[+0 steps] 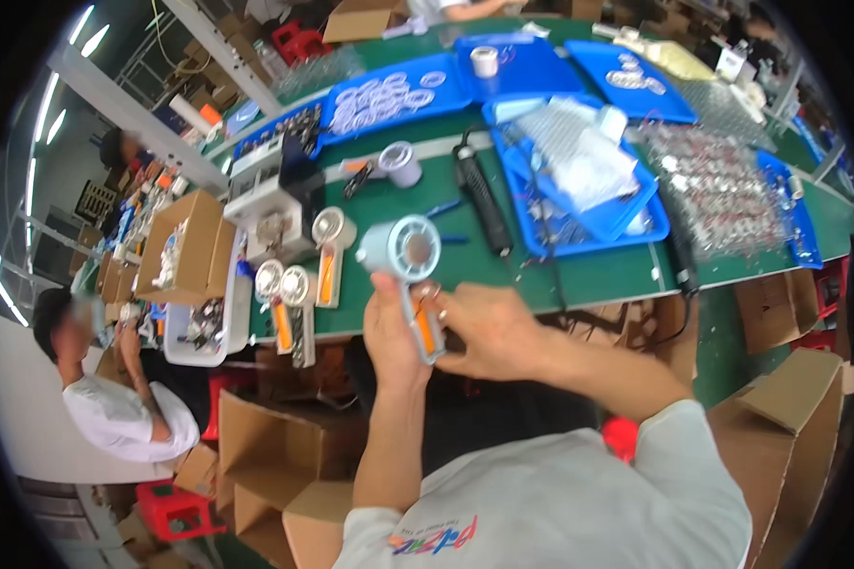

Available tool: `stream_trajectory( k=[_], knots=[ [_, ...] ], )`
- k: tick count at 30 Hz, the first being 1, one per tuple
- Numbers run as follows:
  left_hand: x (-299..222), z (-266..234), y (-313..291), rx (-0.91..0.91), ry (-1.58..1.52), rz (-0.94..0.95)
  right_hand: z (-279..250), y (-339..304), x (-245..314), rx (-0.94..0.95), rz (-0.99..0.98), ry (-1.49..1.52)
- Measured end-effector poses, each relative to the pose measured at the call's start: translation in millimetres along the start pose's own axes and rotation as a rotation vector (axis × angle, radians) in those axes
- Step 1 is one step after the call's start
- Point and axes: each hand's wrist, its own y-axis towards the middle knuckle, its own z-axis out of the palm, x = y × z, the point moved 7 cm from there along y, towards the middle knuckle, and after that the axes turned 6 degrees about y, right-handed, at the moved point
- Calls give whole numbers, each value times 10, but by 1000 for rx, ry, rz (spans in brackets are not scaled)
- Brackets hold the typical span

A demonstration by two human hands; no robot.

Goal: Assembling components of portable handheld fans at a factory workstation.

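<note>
Above the table's front edge I hold a light blue handheld fan (400,248), its round head up and its handle pointing down. The handle is uncovered, and an orange battery (424,327) shows inside. My left hand (394,327) is closed around the handle from the left. From the right, my right hand (493,327) grips the handle, its fingers at the neck just below the head; what the fingertips touch is partly hidden. Left of my hands lie several white handheld fans (297,286) with orange batteries in their uncovered handles.
A black electric screwdriver (482,194) lies beyond my hands, another (679,251) farther right. Blue trays (579,248) hold parts and bubble wrap. To the left stand a grey-white machine (266,204) and a cardboard box (188,248); a co-worker (128,408) sits beyond. Boxes (275,446) stand below.
</note>
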Motion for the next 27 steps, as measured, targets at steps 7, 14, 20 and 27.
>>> stream_trajectory(
  k=[7, 14, 20, 27],
  knots=[
    [-18, 185, 165, -50, 31, 36, -324, 121, -51, -62, -24, -40],
    [-119, 381, 162, 23, 13, 43, -401, 113, -103, -71, -21, -94],
    [-1, 329, 109, -113, 69, 38, -382, 63, -86, 32, 13, -54],
    [-14, 400, 193, -90, 210, 84, -447, -44, -229, 254, 265, -61]
  ],
)
